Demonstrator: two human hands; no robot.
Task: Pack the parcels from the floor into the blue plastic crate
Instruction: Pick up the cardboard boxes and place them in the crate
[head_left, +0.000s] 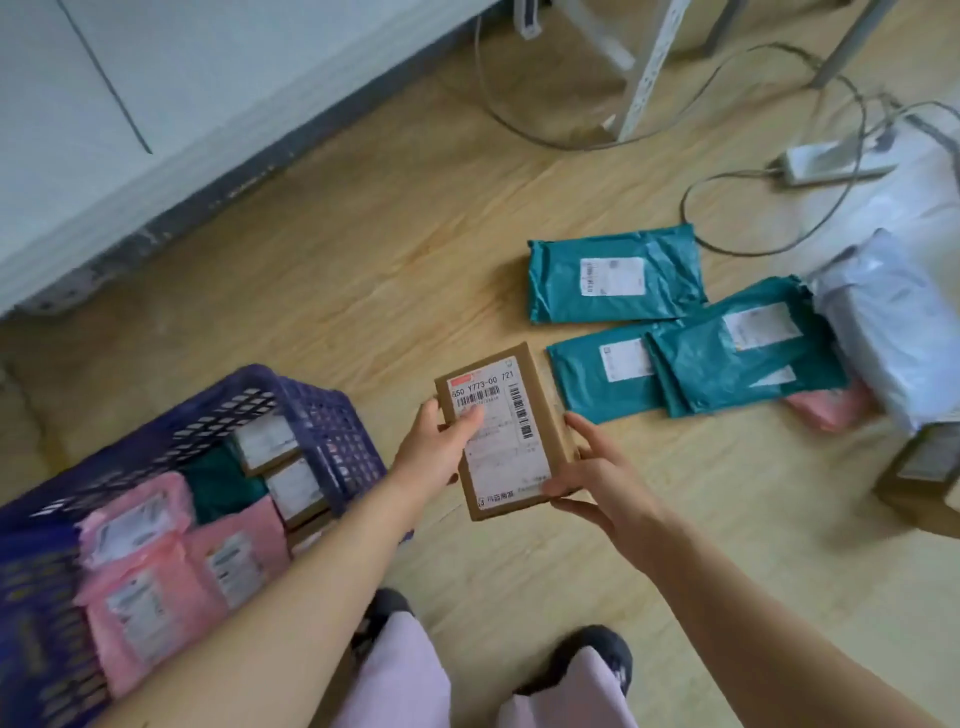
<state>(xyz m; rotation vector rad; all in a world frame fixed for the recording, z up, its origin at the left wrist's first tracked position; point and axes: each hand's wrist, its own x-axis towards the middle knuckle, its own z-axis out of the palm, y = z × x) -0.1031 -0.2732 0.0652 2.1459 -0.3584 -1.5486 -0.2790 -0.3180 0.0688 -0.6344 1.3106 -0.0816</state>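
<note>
— Where is the cardboard box (506, 431)?
— Off the floor (363, 260), held by both hands. The left hand (436, 452) grips its left edge, thumb on the label. The right hand (597, 483) curls round its lower right corner.
— And the blue crate (311, 410)?
— Near left, holding pink mailers (150, 597) and what look like small boxes. Teal mailers (613, 280) lie toward the floor's right edge.

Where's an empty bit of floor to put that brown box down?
Bare floor lies between the white cabinet, blue crate and teal parcels. More below those parcels, beside the right hand. Crowded: the pile at right and the crate.
</note>
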